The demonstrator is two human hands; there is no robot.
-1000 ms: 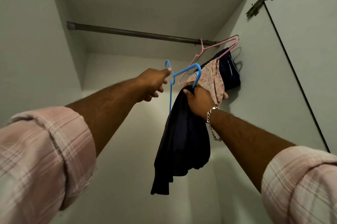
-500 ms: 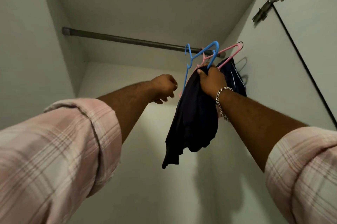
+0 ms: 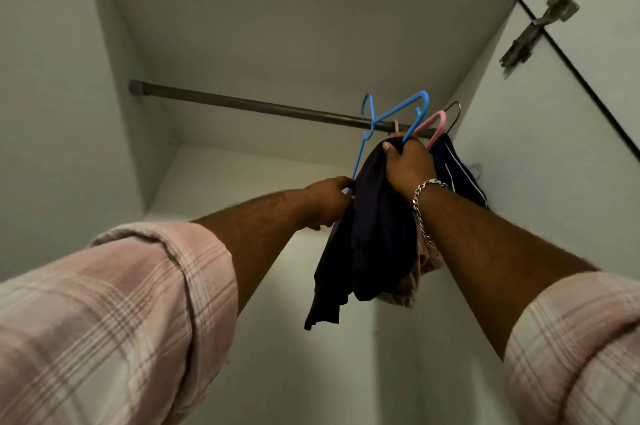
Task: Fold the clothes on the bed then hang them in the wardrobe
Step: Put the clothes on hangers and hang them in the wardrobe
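Right hand (image 3: 408, 166) grips dark garment (image 3: 374, 237) and blue hanger (image 3: 398, 113), frame centre, near rail (image 3: 259, 106). Left hand (image 3: 329, 199) pinches hanger's lower end. No legible writing.

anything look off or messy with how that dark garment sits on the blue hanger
Yes. The dark garment is bunched on the blue hanger, not spread, gripped by the right hand. The hanger tilts steeply beside the rail; the left hand pinches its lower end.

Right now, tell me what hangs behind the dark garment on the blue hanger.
Behind the dark garment, a pink patterned cloth shows, and a striped dark garment under a pink hanger. The right hand and dark garment cover most of both.
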